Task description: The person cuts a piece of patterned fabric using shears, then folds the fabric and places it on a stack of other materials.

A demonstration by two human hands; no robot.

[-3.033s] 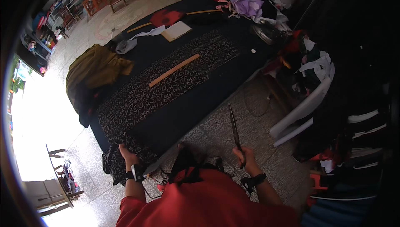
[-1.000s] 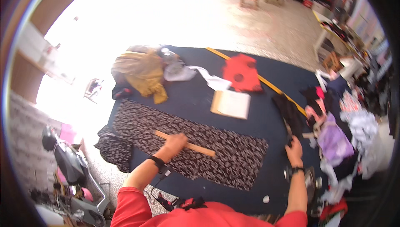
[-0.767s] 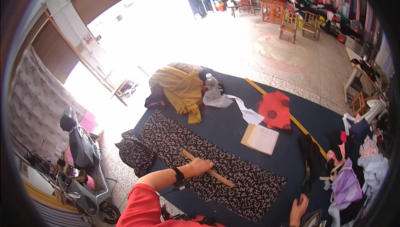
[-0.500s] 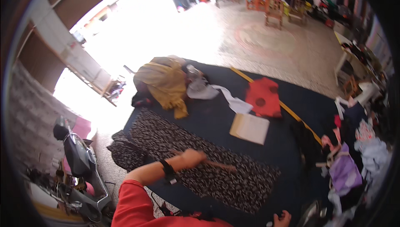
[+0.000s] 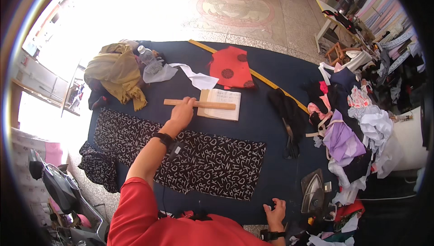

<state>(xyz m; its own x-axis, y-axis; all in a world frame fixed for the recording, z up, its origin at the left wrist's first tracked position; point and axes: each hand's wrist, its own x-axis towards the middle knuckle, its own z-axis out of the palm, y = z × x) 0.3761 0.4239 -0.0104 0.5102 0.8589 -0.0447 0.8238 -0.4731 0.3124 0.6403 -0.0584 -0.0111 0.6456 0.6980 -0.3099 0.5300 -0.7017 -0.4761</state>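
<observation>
My left hand [image 5: 181, 114] is closed round the middle of a flat wooden ruler [image 5: 212, 105]. The ruler's right part lies across an open notebook [image 5: 220, 114] with handwriting on its page. Under my left forearm is a black cloth with white letter print [image 5: 221, 164], spread out on the dark blue table cover [image 5: 289, 182]. My right hand [image 5: 275, 214] is by the near table edge, fingers loosely curled and thumb apart; I see nothing in it. To its right stands a clothes iron [image 5: 313, 192]. Dark scissors [image 5: 289, 140] lie on black fabric.
At the back are a mustard scarf [image 5: 115, 72], a clear plastic bottle [image 5: 148, 56], a white cloth strip [image 5: 199, 78], red fabric [image 5: 230, 67] and a long yellow measuring stick [image 5: 266, 82]. Fabric scraps [image 5: 346, 137] heap up on the right. A scooter [image 5: 58, 187] stands at left.
My left hand has carried the ruler from the printed cloth away from me, up to the notebook. My right hand shows more fully. The view has shifted, bringing the iron in.
</observation>
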